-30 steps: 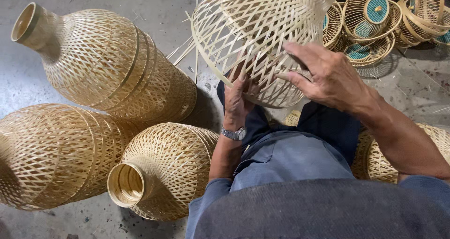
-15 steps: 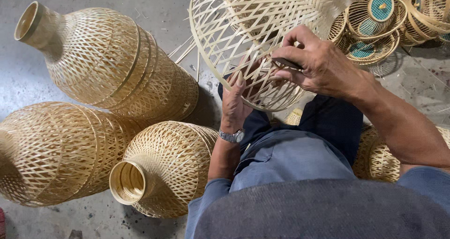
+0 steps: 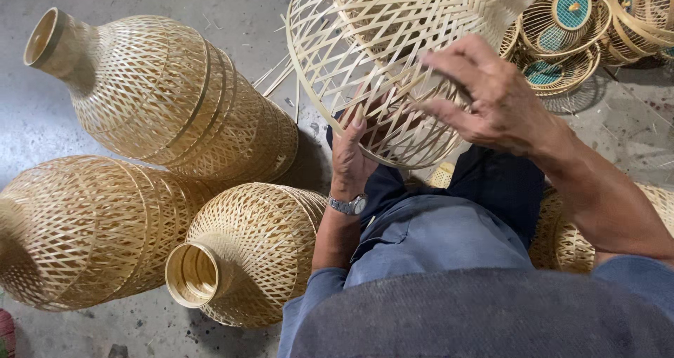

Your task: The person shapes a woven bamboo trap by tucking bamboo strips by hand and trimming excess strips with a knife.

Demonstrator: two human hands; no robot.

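Since half a second ago, the right hand (image 3: pixel 495 98) has spread its fingers flat over the open-weave bamboo lampshade frame (image 3: pixel 393 63), where they were pinched before. At far left, three finished bottle-shaped woven bamboo shades lie on the grey concrete floor (image 3: pixel 239 14): one upper left (image 3: pixel 161 91), one lower left (image 3: pixel 77 231), one lower centre (image 3: pixel 246 253). Right of these, the left hand (image 3: pixel 351 151), with a metal wristwatch (image 3: pixel 349 205), grips the frame's lower rim, fingers curled inside the weave. The frame sits upper centre, above the blue trousers (image 3: pixel 435 231). Small round bamboo baskets with teal centres (image 3: pixel 562 21) fill the upper right.
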